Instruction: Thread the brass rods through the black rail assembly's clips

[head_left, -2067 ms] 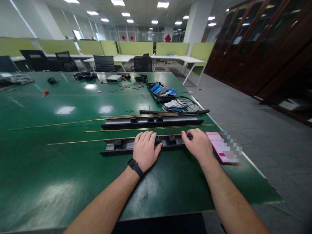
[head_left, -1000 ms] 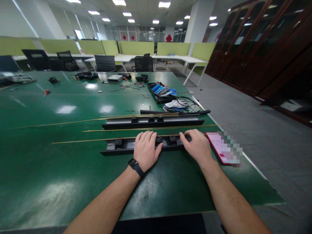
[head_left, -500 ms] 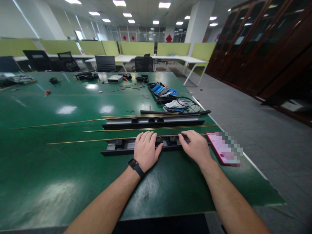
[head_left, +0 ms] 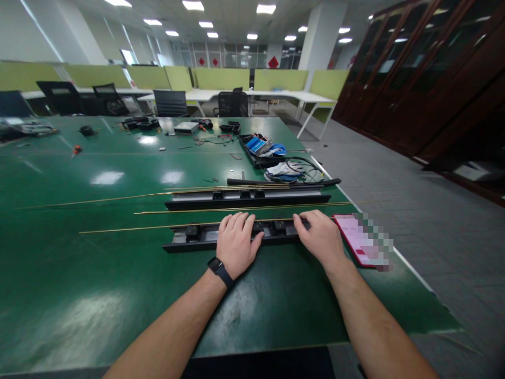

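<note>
A long black rail (head_left: 205,246) with a silver channel lies crosswise in front of me, black blocks (head_left: 193,232) set inside it. Across its middle rests my left hand (head_left: 238,243), fingers bent over the far edge and thumb near a block. A thin brass-coloured rod (head_left: 126,230) runs along the rail's far side and sticks out well past its left end. Toward the rail's right end, my right hand (head_left: 319,236) pinches the rod between thumb and fingers. Its fingertips partly hide the rod, and the hand covers the rail's right end.
Behind lie a second black rail (head_left: 248,201) and more thin rods (head_left: 240,209). A red-edged phone (head_left: 357,242), partly blurred, is right of my right hand. Farther back are a black tray (head_left: 252,152) with blue items, gloves (head_left: 286,169) and a black strip (head_left: 276,182).
My right hand has shifted slightly right, and the rod's left end has slid a little the same way. My left hand and the rail stay in place.
</note>
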Tool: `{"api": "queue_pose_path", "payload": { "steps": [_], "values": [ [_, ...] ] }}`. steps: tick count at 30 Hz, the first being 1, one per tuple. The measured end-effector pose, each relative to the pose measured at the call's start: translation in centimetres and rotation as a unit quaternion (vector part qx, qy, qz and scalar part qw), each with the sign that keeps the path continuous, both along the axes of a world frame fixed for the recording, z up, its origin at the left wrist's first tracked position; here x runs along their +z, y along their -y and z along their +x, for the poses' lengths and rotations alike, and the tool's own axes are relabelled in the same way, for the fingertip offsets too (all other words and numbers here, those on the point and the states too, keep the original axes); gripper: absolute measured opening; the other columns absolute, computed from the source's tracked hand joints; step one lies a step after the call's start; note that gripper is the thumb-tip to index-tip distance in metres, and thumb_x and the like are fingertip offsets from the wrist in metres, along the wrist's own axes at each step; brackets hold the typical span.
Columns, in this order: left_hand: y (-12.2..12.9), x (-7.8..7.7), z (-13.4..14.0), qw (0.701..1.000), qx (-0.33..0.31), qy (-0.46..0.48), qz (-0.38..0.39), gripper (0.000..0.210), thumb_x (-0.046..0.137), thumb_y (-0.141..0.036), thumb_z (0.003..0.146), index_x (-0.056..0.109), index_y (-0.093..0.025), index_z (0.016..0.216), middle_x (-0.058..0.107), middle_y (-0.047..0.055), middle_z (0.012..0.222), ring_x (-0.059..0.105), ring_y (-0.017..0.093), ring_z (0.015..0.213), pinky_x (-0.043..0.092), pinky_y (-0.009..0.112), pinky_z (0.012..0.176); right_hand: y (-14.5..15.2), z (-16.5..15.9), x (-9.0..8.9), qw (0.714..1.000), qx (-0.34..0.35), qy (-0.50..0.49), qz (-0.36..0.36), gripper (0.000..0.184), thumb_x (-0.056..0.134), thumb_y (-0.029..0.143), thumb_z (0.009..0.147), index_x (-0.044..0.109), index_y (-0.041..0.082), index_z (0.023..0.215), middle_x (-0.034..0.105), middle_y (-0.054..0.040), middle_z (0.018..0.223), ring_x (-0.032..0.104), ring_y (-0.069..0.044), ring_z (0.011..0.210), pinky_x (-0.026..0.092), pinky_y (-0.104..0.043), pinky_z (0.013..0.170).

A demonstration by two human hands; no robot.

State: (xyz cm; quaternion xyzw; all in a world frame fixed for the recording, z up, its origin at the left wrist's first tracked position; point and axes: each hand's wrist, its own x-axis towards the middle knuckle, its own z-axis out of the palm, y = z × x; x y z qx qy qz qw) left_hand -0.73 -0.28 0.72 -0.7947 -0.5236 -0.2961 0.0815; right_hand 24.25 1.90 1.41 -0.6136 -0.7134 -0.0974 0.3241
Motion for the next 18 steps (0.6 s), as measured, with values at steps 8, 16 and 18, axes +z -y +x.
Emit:
{"api": "queue_pose_path", "payload": {
  "steps": [8,16,18],
  "values": [
    [0.0,0.0,0.0,1.0,0.0,0.0,0.0,0.043,0.057,-0.044,0.102,0.063,-0.019,0.136,0.068,0.013,0.138,0.059,0.031,0.133,0.038,0.05,0.119,-0.1,0.5,0.0,0.999,-0.035,-0.004,0.0,0.032,0.055,0.043,0.101,0.074,0.021,0.088,0.074,-0.0077,0.091,0.068,-0.023,0.087,0.048,-0.036,0.078],
    [0.0,0.1,0.0,1.0,0.0,0.001,-0.002,0.043,0.057,-0.044,0.102,0.063,-0.019,0.136,0.069,0.013,0.138,0.059,0.031,0.133,0.037,0.051,0.119,0.2,-0.6,0.1,0.999,0.04,-0.019,0.01,0.029,0.055,0.042,0.102,0.073,0.02,0.093,0.074,-0.0089,0.094,0.068,-0.023,0.09,0.052,-0.036,0.085],
    [0.0,0.1,0.1,1.0,0.001,-0.001,-0.001,0.043,0.056,-0.044,0.102,0.063,-0.019,0.136,0.069,0.013,0.138,0.059,0.031,0.133,0.037,0.05,0.119,0.3,-0.8,0.1,0.998,0.063,-0.021,0.009,0.029,0.054,0.041,0.102,0.073,0.02,0.095,0.074,-0.0092,0.095,0.069,-0.023,0.091,0.052,-0.036,0.086]
  ]
}}
